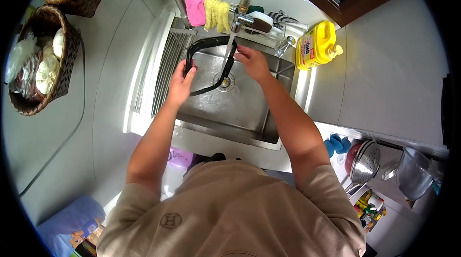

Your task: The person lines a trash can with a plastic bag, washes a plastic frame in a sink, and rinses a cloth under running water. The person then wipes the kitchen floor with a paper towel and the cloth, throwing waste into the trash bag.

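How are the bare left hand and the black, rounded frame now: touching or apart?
Touching: the head view shows the left hand gripping the black, rounded frame by its left side.

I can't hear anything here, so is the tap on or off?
On: a pale stream of water runs down from the tap toward the sink, near the black ring.

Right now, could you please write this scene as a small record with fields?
Held object: black ring-shaped frame, tilted above the rectangular stainless-steel sink
Left hand: grips the frame's left side
Right hand: fingers at its right side; firmness of hold unclear
Behind sink: metal faucet, fluffy pink cloth, textured yellow cloth
Right of sink: yellow plastic bottle
Far left: brown woven baskets
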Tool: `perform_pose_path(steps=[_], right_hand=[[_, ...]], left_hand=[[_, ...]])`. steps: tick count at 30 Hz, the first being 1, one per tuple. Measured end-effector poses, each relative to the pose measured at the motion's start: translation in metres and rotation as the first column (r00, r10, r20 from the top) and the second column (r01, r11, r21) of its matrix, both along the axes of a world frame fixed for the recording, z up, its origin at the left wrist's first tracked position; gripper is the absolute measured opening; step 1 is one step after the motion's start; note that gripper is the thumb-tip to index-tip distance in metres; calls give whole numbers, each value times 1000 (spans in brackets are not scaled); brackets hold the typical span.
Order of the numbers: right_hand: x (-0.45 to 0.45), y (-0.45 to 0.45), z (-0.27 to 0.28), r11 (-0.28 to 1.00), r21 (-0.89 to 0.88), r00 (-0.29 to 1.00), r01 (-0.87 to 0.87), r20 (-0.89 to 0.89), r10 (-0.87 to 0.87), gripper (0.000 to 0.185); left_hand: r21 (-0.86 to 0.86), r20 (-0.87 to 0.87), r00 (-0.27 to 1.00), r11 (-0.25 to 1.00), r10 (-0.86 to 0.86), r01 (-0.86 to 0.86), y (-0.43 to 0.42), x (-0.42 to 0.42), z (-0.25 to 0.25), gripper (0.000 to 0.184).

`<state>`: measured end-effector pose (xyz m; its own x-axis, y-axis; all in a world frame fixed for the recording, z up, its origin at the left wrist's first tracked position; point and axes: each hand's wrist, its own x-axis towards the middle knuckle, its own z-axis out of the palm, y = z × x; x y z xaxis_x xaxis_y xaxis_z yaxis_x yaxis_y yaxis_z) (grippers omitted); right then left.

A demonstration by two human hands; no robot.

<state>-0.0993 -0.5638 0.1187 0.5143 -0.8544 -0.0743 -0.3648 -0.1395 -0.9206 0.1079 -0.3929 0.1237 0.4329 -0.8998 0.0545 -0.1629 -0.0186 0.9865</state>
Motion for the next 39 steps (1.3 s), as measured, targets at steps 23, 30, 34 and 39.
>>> perform_pose_path(steps=[23, 30, 34, 39], right_hand=[[-38, -6, 37, 952, 123, 947, 281, 125, -296, 38], [-63, 28, 51, 805, 525, 958, 278, -216, -191, 71], [-77, 40, 38, 722, 678, 989, 135, -133, -61, 49], [-63, 45, 45, 751, 626, 976, 208, -83, -201, 23]], left_hand=[[96, 24, 990, 986, -140, 137, -28, -36, 14, 24], [-48, 767, 630, 968, -123, 246, 12, -59, 35, 31], [-75, 833, 543, 951, -105, 300, 23, -71, 24, 27], [-76, 858, 501, 936, -114, 344, 24, -63, 20, 42]])
